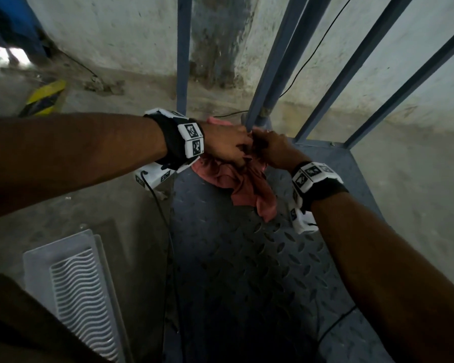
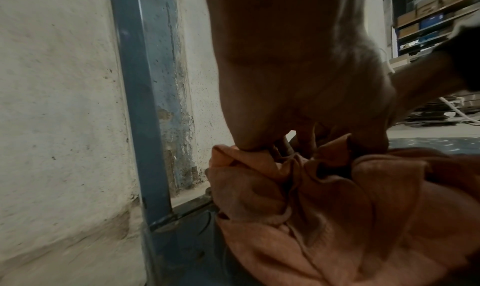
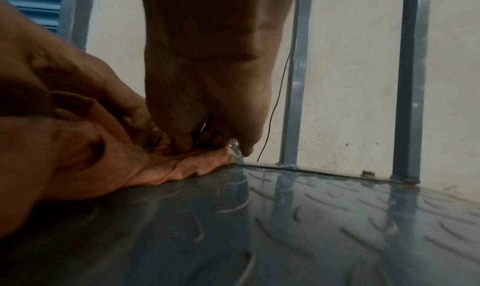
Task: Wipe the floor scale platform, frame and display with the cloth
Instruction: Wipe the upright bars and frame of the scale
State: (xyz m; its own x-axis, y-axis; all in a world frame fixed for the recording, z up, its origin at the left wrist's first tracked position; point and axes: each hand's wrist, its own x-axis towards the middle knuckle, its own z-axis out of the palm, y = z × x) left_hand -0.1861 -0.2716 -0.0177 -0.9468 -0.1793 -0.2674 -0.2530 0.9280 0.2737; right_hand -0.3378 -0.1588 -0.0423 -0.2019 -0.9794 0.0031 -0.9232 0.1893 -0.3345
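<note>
A salmon-pink cloth point(image 1: 244, 184) is bunched at the foot of a blue-grey frame post point(image 1: 266, 74), at the far edge of the scale's diamond-plate platform point(image 1: 247, 258). My left hand point(image 1: 240, 153) grips the cloth from the left, fingers curled into its folds. Meeting it from the right, my right hand point(image 1: 258, 145) pinches the cloth against the post's base. In the left wrist view the cloth point(image 2: 311, 208) hangs in folds under the left hand point(image 2: 298, 105). In the right wrist view the right hand point(image 3: 202, 95) presses the cloth point(image 3: 182, 167) onto the platform point(image 3: 324, 218). No display is in view.
Several slanted frame bars point(image 1: 364, 69) rise on the right in front of a stained wall point(image 1: 116, 30). A white ribbed panel point(image 1: 71, 284) lies on the floor at lower left. A black cable point(image 1: 165, 218) runs along the platform's left edge. A yellow-black object point(image 1: 43, 99) lies far left.
</note>
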